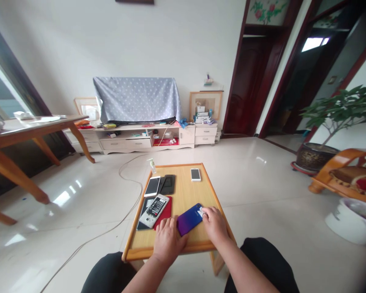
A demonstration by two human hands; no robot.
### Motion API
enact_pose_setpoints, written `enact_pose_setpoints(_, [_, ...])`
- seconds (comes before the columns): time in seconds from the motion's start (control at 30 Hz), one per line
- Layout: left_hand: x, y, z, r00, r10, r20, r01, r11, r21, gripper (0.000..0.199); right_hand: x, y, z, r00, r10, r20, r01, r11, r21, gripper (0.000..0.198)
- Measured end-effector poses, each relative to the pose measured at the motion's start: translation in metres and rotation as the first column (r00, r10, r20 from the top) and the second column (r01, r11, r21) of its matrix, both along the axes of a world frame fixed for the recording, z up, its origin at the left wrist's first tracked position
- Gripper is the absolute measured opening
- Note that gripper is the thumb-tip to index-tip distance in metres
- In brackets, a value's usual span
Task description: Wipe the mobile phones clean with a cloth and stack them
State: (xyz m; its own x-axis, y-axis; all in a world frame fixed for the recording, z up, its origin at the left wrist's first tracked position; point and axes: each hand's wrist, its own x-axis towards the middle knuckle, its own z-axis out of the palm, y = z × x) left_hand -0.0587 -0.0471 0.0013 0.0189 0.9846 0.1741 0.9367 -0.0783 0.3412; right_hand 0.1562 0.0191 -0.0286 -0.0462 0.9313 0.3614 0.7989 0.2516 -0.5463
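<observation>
Right hand (215, 224) pinches one white scrap (201, 211) against one blue-purple smartphone (189, 219); left hand (170, 241) touches it, finger grip unclear; two white smartphones (152, 186) lie face up.

The person's left hand (170, 239) lies back up, fingers bent forward, thumb spread rightward. The right hand (214, 224) is curled in a pinch. Both bare forearms (245, 264) angle inward.

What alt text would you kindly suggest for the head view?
A person's right hand holds a small white item against a blue-purple phone on a wooden table, with the left hand at the phone's left end. More phones lie left of it and beyond; a pump bottle stands near the far left corner.
</observation>
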Motion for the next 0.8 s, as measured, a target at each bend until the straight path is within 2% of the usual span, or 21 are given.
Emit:
enact_pose_setpoints(0.1, [-0.005, -0.01, 0.0, 1.0, 0.017, 0.001, -0.017, 1.0, 0.006, 0.067, -0.004, -0.006, 0.004, 0.998, -0.03, 0.048, 0.03, 0.999, 0.011, 0.033])
enact_pose_setpoints(0.3, [-0.009, -0.02, 0.008, 1.0, -0.004, -0.004, 0.004, 1.0, 0.021, 0.065, -0.022, -0.031, 0.02, 0.976, 0.022, 0.215, -0.022, 1.0, -0.006, 0.037])
enact_pose_setpoints(0.4, [-0.011, -0.024, 0.011, 1.0, -0.003, -0.009, 0.003, 1.0, 0.017, 0.058, -0.046, -0.064, 0.026, 0.961, 0.138, 0.238, -0.125, 0.99, -0.071, 0.041])
enact_pose_setpoints(0.47, [-0.012, -0.027, 0.012, 1.0, 0.004, -0.013, -0.004, 1.0, 0.005, 0.054, -0.059, -0.084, 0.028, 0.924, 0.297, 0.24, -0.275, 0.954, -0.12, 0.044])
enact_pose_setpoints(0.53, [-0.012, -0.028, 0.013, 1.0, 0.017, -0.014, -0.017, 1.0, -0.016, 0.053, -0.064, -0.092, 0.031, 0.899, 0.361, 0.247, -0.331, 0.931, -0.153, 0.045])
enact_pose_setpoints(0.6, [-0.012, -0.029, 0.015, 0.999, 0.034, -0.006, -0.034, 0.999, -0.026, 0.054, -0.058, -0.085, 0.036, 0.91, 0.31, 0.274, -0.263, 0.945, -0.194, 0.047])
enact_pose_setpoints(0.73, [-0.012, -0.029, 0.015, 0.999, 0.037, 0.016, -0.037, 0.999, 0.006, 0.061, -0.038, -0.058, 0.045, 0.943, 0.086, 0.322, -0.001, 0.967, -0.255, 0.05])
enact_pose_setpoints(0.8, [-0.014, -0.029, 0.013, 0.999, 0.04, 0.023, -0.04, 0.999, 0.017, 0.062, -0.04, -0.059, 0.045, 0.942, 0.078, 0.326, 0.01, 0.966, -0.26, 0.05])
